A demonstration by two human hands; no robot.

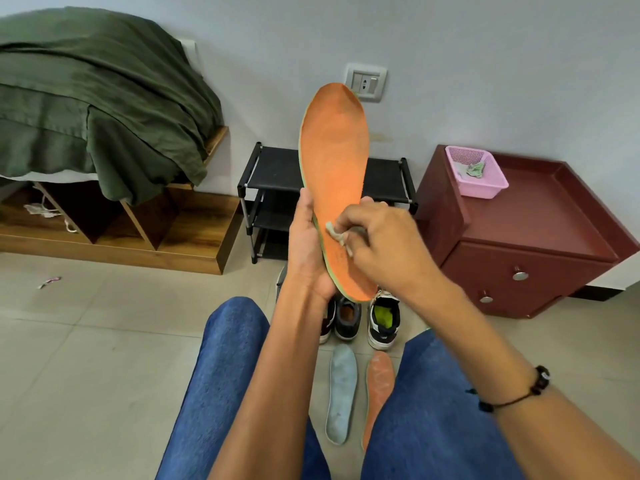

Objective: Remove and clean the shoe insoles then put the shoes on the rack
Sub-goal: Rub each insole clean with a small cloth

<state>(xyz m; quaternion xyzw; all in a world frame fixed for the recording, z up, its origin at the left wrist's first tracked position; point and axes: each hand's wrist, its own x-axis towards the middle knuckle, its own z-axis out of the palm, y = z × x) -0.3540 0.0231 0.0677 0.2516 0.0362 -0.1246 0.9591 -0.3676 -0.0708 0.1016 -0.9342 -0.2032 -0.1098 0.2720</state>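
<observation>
The insole [334, 168] has a matt, slightly fuzzy orange face; the rack [273, 174] looks like black metal tubes with matt fabric shelves; the basket [479, 181] is pink perforated plastic; the cabinet [540, 237] is smooth maroon, semi-gloss, with shiny metal knobs [518, 273]; the floor [86, 358] is smooth tile.

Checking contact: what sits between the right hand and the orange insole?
Head view: a small crumpled cloth, pinched in the right hand, sits between its fingertips and the orange insole, which the left hand grips.
</observation>
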